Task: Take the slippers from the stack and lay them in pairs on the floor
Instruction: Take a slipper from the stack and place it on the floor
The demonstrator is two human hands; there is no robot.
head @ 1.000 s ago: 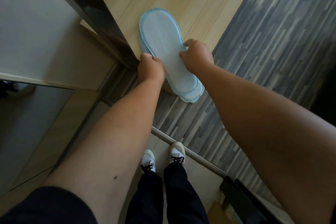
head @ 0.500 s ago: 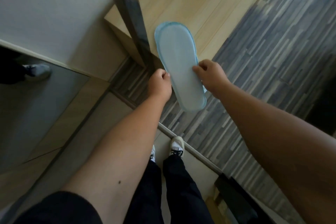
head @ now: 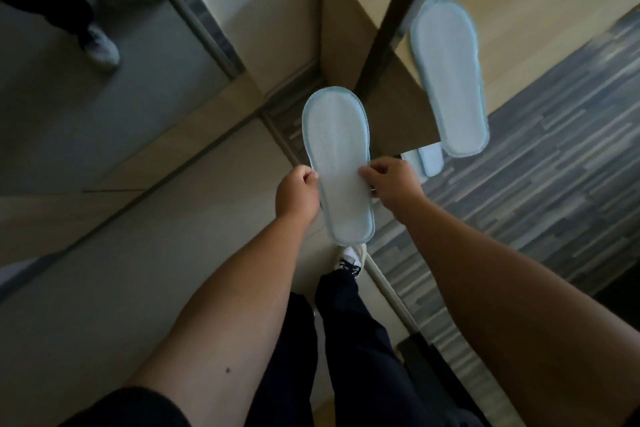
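Observation:
A pale blue slipper (head: 337,163) with a stitched blue rim hangs in the air, sole side up, above the floor in front of me. My left hand (head: 298,192) pinches its left edge and my right hand (head: 393,189) pinches its right edge, both near the slipper's middle. A second pale blue slipper (head: 448,76) lies sole up on the wooden platform (head: 533,3), its heel sticking out over the platform's edge. A small pale blue piece (head: 427,159) shows just below that edge; I cannot tell what it is.
A dark slanted post (head: 391,24) runs down in front of the platform. Grey striped flooring (head: 519,191) lies to the right, a pale smooth floor (head: 104,305) to the left. My shoe (head: 349,258) and dark trousers are below the slipper. Another person's legs and shoes (head: 100,45) stand at the upper left.
Both hands have lifted one slipper off the stack and carried it left and toward me, off the platform. The other slipper stays on the platform. The camera has swung left.

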